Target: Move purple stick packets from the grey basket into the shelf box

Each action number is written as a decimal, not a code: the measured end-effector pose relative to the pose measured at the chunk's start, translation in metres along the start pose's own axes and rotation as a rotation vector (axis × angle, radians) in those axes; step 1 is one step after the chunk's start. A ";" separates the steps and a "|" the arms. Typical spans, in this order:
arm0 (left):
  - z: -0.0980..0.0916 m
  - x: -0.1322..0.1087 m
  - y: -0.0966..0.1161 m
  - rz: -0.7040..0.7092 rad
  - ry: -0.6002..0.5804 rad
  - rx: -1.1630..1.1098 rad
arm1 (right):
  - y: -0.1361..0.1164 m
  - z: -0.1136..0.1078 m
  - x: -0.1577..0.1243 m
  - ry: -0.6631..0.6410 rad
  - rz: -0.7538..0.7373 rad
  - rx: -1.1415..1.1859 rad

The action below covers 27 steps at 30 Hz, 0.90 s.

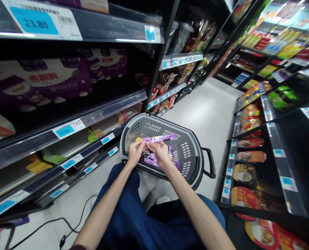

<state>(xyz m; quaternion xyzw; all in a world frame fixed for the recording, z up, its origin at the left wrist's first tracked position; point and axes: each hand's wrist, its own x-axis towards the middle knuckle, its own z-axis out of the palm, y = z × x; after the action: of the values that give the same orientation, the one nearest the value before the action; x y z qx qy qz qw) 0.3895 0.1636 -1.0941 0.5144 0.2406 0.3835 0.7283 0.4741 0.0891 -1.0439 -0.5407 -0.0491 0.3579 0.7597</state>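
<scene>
A grey shopping basket (193,139) stands on the floor in front of my knees. Over its opening, a long, narrow purple packet (161,138) is pinched in the closed fingers of my left hand (135,152) and my right hand (159,153). My hands are close together, left near the packet's left end, right near its middle. More purple packets (151,161) lie in the basket below, partly hidden by my hands. A small yellow piece (138,139) shows beside my left fingertips; what it belongs to is unclear.
Shelves on the left hold purple multipacks (50,78), with a shelf edge (97,119) close to the basket. The basket's black handle (209,163) points right, toward shelves of bowls (244,173). A black cable (66,222) crosses the floor at lower left.
</scene>
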 end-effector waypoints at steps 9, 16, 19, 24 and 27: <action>0.000 0.000 -0.001 0.015 0.001 0.032 | 0.001 0.002 0.000 -0.027 -0.034 -0.054; -0.003 0.001 -0.008 0.053 0.030 0.078 | -0.002 0.003 0.000 -0.044 -0.062 -0.056; -0.003 0.002 -0.009 0.051 0.035 0.079 | 0.000 0.003 0.001 -0.058 -0.105 -0.062; -0.002 0.002 -0.003 0.028 0.060 0.049 | 0.003 0.003 0.003 -0.063 -0.131 -0.077; 0.000 0.002 0.001 0.029 0.051 0.029 | 0.007 0.004 0.004 -0.078 -0.135 -0.118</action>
<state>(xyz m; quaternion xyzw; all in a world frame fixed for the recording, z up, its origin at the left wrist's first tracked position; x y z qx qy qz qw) 0.3898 0.1652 -1.0929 0.5184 0.2572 0.4036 0.7087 0.4717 0.0953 -1.0493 -0.5655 -0.1362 0.3230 0.7465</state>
